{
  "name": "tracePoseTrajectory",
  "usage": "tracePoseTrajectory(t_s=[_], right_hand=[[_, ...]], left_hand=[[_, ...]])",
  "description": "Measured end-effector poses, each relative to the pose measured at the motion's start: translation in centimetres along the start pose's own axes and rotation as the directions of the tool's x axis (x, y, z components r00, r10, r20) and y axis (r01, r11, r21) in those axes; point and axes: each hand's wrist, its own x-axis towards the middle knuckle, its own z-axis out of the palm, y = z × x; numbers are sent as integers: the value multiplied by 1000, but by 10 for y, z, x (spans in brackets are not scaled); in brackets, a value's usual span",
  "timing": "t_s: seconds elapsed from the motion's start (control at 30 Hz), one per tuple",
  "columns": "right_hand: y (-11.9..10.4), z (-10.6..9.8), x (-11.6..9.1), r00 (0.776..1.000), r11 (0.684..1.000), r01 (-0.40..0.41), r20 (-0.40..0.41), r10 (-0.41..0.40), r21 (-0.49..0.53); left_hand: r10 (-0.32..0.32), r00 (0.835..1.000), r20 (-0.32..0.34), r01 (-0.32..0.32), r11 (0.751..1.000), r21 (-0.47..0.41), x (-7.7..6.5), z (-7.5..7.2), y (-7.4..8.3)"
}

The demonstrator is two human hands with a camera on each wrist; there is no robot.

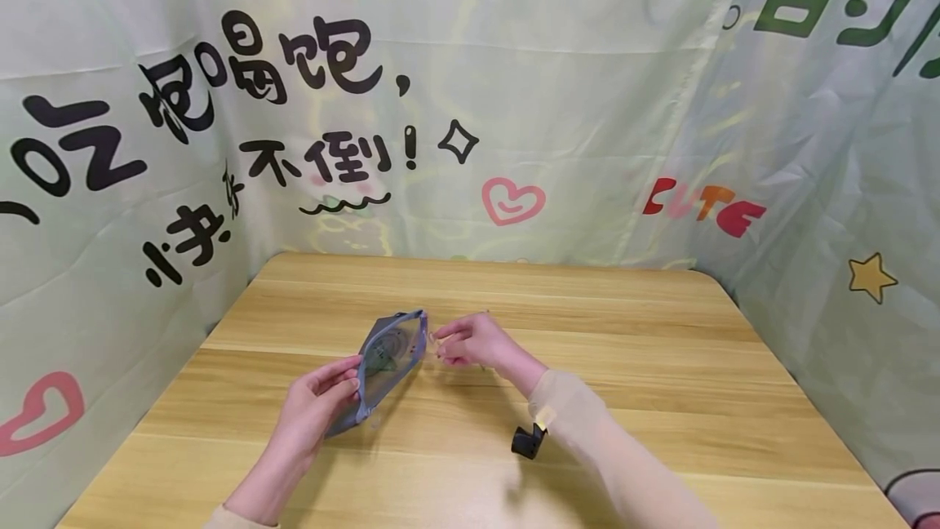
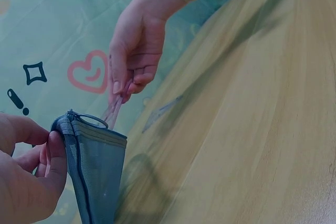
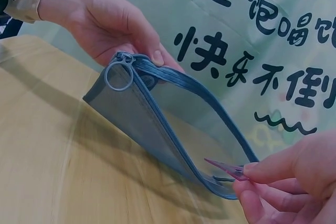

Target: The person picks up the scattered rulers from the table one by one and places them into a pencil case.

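A blue-grey mesh zip pouch (image 1: pixel 392 357) is tilted with its zipped mouth spread open, above the wooden table. My left hand (image 1: pixel 316 398) pinches the pouch's edge between thumb and fingers, close to the ring-shaped zipper pull (image 3: pixel 119 75). Across from it, my right hand (image 1: pixel 481 343) pinches a thin, clear, pink-tinged plastic piece (image 3: pixel 227 169) at the other end of the pouch's mouth. In the right wrist view, the piece's pointed tip overlaps the opening. Its full shape is partly hidden by the fingers.
The wooden table (image 1: pixel 661 447) has rounded far corners. Printed cloth curtains (image 1: pixel 587 145) hang behind it and along both sides. A small black device (image 1: pixel 527 441) hangs at the right wrist, below the sleeve.
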Motion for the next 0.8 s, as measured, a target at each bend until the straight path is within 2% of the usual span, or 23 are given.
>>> tracePoseTrajectory(t_s=[0.47, 0.8], right_hand=[[-1, 8, 7, 1000, 1000, 2, 20, -2, 8], [3, 12, 10, 997, 1000, 15, 78, -16, 8]], left_hand=[[-5, 1000, -5, 5, 1000, 5, 0, 2, 1], [-5, 1000, 0, 5, 1000, 3, 0, 2, 0]])
